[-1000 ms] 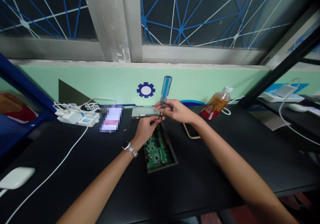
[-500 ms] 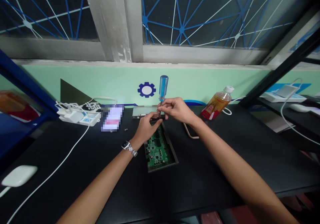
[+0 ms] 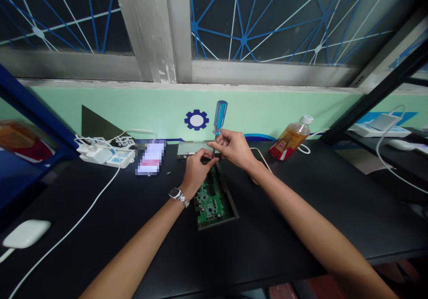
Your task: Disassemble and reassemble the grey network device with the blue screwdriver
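Observation:
My right hand (image 3: 236, 146) is closed around the lower handle and shaft of a screwdriver (image 3: 220, 115) with a clear blue handle, standing nearly upright with a slight lean to the right. At the screwdriver's lower end, the thumb and forefinger of my left hand (image 3: 197, 167) pinch its tip; whether a small screw is there too is hidden. Both hands are over the far end of an open metal case holding a green circuit board (image 3: 211, 203). A flat silver metal piece (image 3: 187, 148) lies just behind my left hand.
Small metal bits (image 3: 168, 172), likely screws, lie near a lit phone (image 3: 152, 157). A power strip (image 3: 110, 156) with white cables stands at left, a white charger (image 3: 26, 233) nearer me. A drink bottle (image 3: 289, 139) and a beige-edged object (image 3: 262, 154) are at right.
The screwdriver handle has tipped slightly to the right. My right hand has turned a little around it, and my left wrist has shifted slightly right. The case has stayed put.

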### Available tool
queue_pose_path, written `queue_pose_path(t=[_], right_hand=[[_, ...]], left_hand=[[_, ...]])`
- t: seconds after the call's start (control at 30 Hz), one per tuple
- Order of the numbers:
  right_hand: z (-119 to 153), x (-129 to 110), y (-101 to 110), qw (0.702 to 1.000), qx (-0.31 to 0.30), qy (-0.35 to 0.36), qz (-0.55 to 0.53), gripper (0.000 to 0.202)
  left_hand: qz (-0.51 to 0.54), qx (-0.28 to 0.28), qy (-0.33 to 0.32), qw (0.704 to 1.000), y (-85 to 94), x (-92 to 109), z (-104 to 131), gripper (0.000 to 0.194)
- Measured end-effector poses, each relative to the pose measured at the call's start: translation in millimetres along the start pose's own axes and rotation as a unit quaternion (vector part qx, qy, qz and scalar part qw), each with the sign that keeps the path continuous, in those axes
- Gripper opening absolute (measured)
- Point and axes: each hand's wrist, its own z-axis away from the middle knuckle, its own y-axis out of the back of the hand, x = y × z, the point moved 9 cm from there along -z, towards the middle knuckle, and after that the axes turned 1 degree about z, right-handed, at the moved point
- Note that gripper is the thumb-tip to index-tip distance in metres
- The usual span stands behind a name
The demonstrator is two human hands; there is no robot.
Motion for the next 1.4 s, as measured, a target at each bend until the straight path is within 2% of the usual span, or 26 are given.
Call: queue_pose_path(t=[0.13,0.23,0.37,0.53,0.63,0.83,0.93,1.2,1.4], right_hand=[[0,-1,0,1.0,-0.004,-0.002,0.009,0.03],[0,-3,-5,0.996,-0.077,-0.008,-0.049,0.032],[4,-10,-14,0.965,-0.194,-0.026,-0.175,0.036],[6,-10,-12,0.961,-0.221,-0.039,-0.165,0.029],[4,-8,-11,0.966,-0.2,-0.036,-0.159,0.025],[0,-6,-6,0.983,-0.124,-0.025,-0.131,0.027],[0,-3,-3,0.992,-0.076,-0.028,-0.096,0.028],[5,3,5,0.998,0.058,-0.025,0.026,0.03],[6,-2,7,0.995,0.074,-0.026,0.057,0.036]], left_hand=[[0.016,-0.026,0.014,0.999,-2.2,-3,-2,0.006],[0.045,-0.062,0.011,0.997,-5.5,-1,-2,0.009],[0.052,-0.121,-0.003,0.991,-9.5,5,-2,0.02],[0.014,-0.165,-0.015,0.986,-12.0,9,-1,0.028],[0.008,-0.16,-0.028,0.987,-12.3,10,-1,0.025],[0.023,-0.042,-0.014,0.999,-1.1,4,-1,0.023],[0.031,-0.011,-0.006,0.999,0.4,1,-1,0.021],[0.035,0.001,0.009,0.999,-2.6,-4,0,0.019],[0.047,-0.018,0.03,0.998,-4.9,-10,-1,0.015]])
